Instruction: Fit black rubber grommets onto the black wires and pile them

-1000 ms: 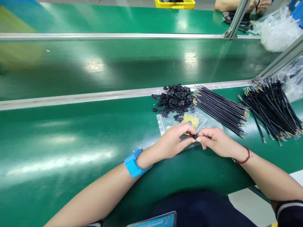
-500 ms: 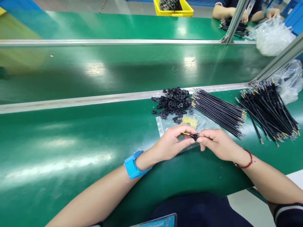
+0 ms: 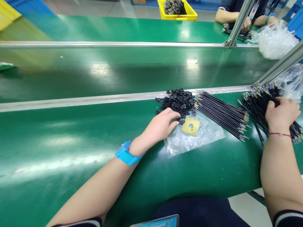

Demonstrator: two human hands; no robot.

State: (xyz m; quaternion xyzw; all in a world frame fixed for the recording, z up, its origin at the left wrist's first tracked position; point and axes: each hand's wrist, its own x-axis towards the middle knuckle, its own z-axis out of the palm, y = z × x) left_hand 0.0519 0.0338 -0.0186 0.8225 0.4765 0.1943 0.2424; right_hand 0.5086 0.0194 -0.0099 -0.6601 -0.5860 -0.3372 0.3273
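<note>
My left hand (image 3: 163,124) is at the near edge of a heap of small black parts (image 3: 178,101), thumb and fingers apart, with nothing seen between them. My right hand (image 3: 281,113) lies over the loose pile of black cables (image 3: 258,107) at the right; its fingertips reach in among them, and what they grip is hidden. Between the hands a neat row of black cables (image 3: 221,114) with bare coloured wire ends lies slanted. A yellow square pad with a hole (image 3: 187,130) rests on a clear plastic bag (image 3: 205,138).
A metal rail (image 3: 106,99) runs behind the heap, and a metal post (image 3: 276,67) rises at the right. Clear plastic bags (image 3: 293,82) lie beyond the cable pile. Across the bench, a person's hands (image 3: 246,24) are at other cables; a yellow bin (image 3: 178,17) stands nearby.
My hands have parted. The left has moved back to the black parts, and the right has gone to the loose cables. The small piece with a yellow wire is no longer between them.
</note>
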